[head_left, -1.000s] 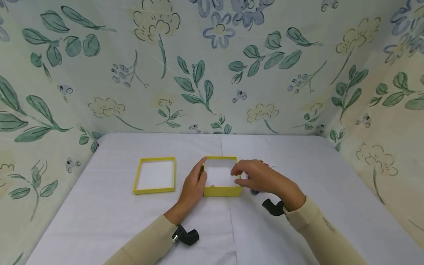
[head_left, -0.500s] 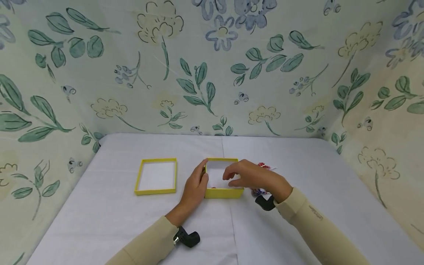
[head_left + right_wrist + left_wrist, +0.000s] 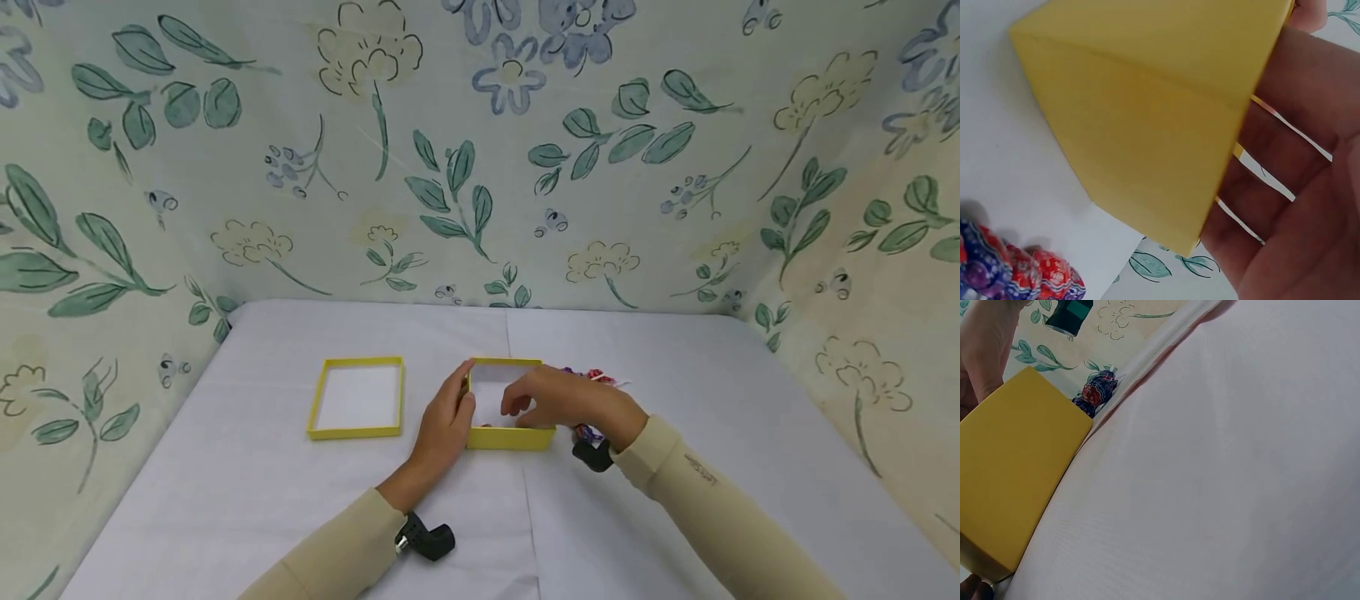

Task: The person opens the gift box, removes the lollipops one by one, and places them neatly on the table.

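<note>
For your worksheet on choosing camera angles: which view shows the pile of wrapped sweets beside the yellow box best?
The right wrist view: the wrapped sweets lie close and sharp in red and purple foil beside the yellow box. The head view shows only bits behind the right hand. The left wrist view shows one small cluster.

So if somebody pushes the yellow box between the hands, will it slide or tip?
The yellow box looks like thin card with low walls, so it probably slides lightly across the white cloth rather than tipping. The left hand resting on its side may steady it.
</note>
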{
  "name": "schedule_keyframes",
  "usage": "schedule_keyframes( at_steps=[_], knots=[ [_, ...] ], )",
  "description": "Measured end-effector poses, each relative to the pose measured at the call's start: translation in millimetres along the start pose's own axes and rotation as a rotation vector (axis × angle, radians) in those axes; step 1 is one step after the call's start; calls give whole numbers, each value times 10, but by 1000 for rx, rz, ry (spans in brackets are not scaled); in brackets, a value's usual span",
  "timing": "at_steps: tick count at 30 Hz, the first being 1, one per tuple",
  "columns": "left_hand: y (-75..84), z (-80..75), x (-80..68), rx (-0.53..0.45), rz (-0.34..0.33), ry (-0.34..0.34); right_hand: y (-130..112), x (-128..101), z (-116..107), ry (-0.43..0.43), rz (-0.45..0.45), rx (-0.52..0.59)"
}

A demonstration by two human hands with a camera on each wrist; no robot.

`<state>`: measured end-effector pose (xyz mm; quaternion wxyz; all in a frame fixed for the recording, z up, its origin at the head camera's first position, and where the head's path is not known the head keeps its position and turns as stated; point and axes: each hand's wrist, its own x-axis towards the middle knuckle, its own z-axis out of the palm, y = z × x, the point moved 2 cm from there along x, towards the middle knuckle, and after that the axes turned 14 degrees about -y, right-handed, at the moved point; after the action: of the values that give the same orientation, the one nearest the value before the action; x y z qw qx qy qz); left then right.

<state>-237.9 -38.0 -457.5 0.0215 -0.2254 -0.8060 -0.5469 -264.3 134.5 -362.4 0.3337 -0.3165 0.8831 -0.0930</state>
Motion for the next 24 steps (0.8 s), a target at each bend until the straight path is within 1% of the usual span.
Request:
schedule_keyframes(
  at_steps=[5, 11, 24],
  knots=[
    [-3, -1, -3, 2, 2, 0, -13, 103, 4, -48, -7, -17],
    [10, 5, -1, 2, -2, -5, -7, 180, -2, -76, -28, -21],
    [30, -8, -7, 14, -6, -5, -20, 264, 25, -72, -75, -63]
  ],
)
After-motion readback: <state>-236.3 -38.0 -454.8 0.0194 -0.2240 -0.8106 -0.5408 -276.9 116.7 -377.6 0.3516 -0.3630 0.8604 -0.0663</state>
